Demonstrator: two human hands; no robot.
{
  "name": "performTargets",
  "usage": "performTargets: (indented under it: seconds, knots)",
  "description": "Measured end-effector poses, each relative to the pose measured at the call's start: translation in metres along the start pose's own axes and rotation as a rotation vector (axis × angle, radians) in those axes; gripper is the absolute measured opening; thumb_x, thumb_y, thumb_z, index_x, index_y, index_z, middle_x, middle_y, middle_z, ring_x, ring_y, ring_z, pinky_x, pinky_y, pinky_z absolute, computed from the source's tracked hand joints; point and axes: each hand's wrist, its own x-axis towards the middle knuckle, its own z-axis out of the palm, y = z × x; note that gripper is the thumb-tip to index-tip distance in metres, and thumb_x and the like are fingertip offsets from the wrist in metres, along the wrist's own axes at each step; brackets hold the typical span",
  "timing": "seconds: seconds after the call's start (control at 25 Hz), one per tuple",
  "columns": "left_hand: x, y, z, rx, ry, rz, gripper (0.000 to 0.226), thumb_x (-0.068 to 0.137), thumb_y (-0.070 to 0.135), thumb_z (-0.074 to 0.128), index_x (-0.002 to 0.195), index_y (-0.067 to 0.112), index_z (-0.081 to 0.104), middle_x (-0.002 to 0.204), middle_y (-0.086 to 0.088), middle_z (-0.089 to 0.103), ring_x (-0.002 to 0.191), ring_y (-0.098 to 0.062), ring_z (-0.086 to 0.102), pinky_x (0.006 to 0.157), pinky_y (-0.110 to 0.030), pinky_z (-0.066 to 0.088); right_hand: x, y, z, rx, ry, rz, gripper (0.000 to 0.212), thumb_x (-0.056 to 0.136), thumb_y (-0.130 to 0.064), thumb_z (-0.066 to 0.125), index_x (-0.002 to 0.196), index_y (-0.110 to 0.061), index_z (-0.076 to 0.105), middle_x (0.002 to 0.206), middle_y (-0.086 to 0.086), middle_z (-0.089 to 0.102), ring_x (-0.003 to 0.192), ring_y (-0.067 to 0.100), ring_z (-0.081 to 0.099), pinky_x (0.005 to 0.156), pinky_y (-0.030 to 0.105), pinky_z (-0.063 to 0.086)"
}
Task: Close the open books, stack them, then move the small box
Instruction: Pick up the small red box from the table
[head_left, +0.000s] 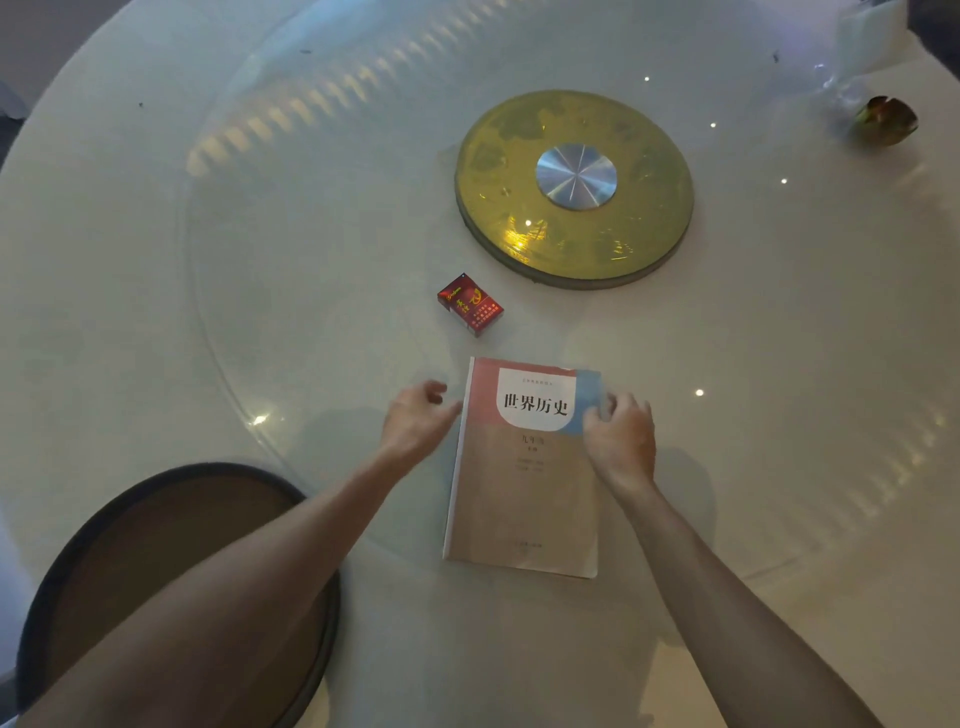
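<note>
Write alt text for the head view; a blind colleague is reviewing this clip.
A closed book lies face up on a round white table, with the left hand at its left edge and the right hand on its right edge. Just beyond it sits a small red box, before a gold turntable hub.

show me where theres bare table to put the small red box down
Bare table left of the red box, out to the glass edge, and right of the book below the gold disc. It is crowded at the book, flanked by left hand and right hand.

Bare tabletop (260, 322) left of small box (470, 305); gold turntable hub (574, 189) just beyond, blocking far-right approach.
</note>
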Motion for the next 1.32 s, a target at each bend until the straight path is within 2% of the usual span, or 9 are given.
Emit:
performTargets:
  seconds: [0.08,0.2,0.44,0.64,0.72,0.8,0.92,1.12,1.32]
  knots:
    - [0.026,0.018,-0.011,-0.021,0.022,0.035,0.050,0.089,0.035,0.069,0.134,0.015,0.065,0.131,-0.007,0.069,0.119,-0.023,0.065,0.102,-0.034,0.049,0.015,-0.035,-0.002,0.063,0.001,-0.113,0.040,0.097,-0.021,0.055,0.135,-0.009,0.061,0.133,0.013,0.055,0.121,0.030,0.058,0.101,0.041,0.051]
    - [0.064,0.042,-0.022,-0.119,0.035,0.036,0.060,0.090,0.032,0.070,0.145,0.015,0.054,0.145,-0.007,0.058,0.127,-0.024,0.060,0.109,-0.038,0.046,0.038,-0.089,0.006,0.163,-0.090,-0.221,0.038,0.099,-0.017,0.055,0.134,-0.007,0.065,0.132,0.012,0.060,0.118,0.024,0.062,0.101,0.034,0.049]
    - [0.108,0.064,-0.029,-0.193,0.008,0.010,0.074,0.095,0.027,0.067,0.158,0.017,0.032,0.164,-0.004,0.035,0.148,-0.023,0.037,0.117,-0.035,0.033,0.052,-0.138,0.040,0.464,-0.483,0.082,0.017,0.100,-0.016,0.056,0.114,-0.014,0.066,0.105,0.006,0.062,0.090,0.021,0.061,0.096,0.048,0.058]
    - [0.115,0.057,-0.032,-0.351,-0.150,-0.048,0.050,0.097,0.014,0.058,0.147,0.016,0.052,0.132,-0.007,0.062,0.107,-0.019,0.058,0.093,-0.034,0.051,0.057,-0.138,0.056,0.489,-0.464,0.021,0.045,0.098,-0.004,0.050,0.135,-0.027,0.062,0.109,-0.002,0.069,0.087,0.013,0.062,0.076,0.033,0.056]
    - [0.114,0.050,-0.034,-0.367,-0.132,-0.038,0.048,0.096,0.010,0.057,0.144,0.015,0.054,0.138,-0.007,0.060,0.105,-0.019,0.059,0.092,-0.035,0.054,0.058,-0.138,0.062,0.478,-0.455,0.014,0.052,0.097,-0.006,0.055,0.147,-0.022,0.053,0.124,0.002,0.068,0.096,0.016,0.067,0.086,0.037,0.059]
    - [0.110,0.045,-0.035,-0.402,-0.106,-0.026,0.047,0.095,0.010,0.060,0.141,0.020,0.056,0.138,-0.009,0.056,0.101,-0.020,0.060,0.093,-0.039,0.056,0.060,-0.137,0.067,0.468,-0.459,0.052,0.057,0.096,-0.006,0.057,0.152,-0.009,0.046,0.121,0.007,0.067,0.097,0.021,0.069,0.087,0.040,0.061]
    - [0.097,0.039,-0.043,-0.506,-0.110,0.006,0.049,0.093,0.014,0.067,0.139,0.028,0.054,0.115,-0.012,0.064,0.093,-0.024,0.063,0.086,-0.039,0.057,0.050,-0.144,0.074,0.505,-0.507,0.044,0.033,0.097,-0.010,0.061,0.129,0.000,0.061,0.099,0.013,0.072,0.078,0.019,0.069,0.072,0.032,0.060]
    - [0.064,0.023,-0.072,-0.650,-0.003,0.111,0.052,0.092,0.001,0.066,0.136,0.026,0.057,0.097,-0.013,0.070,0.089,-0.034,0.074,0.088,-0.048,0.061,0.010,-0.163,0.080,0.434,-0.494,-0.090,0.022,0.101,-0.023,0.064,0.110,-0.004,0.057,0.105,0.015,0.070,0.087,0.023,0.074,0.081,0.040,0.065]
    - [0.026,-0.023,-0.116,-0.612,-0.051,0.144,0.054,0.094,0.004,0.067,0.141,0.029,0.056,0.120,-0.026,0.063,0.108,-0.041,0.070,0.092,-0.052,0.060,-0.042,-0.164,0.091,0.363,-0.517,-0.172,0.011,0.097,-0.020,0.069,0.093,-0.012,0.063,0.094,0.007,0.069,0.083,0.020,0.067,0.077,0.041,0.061]
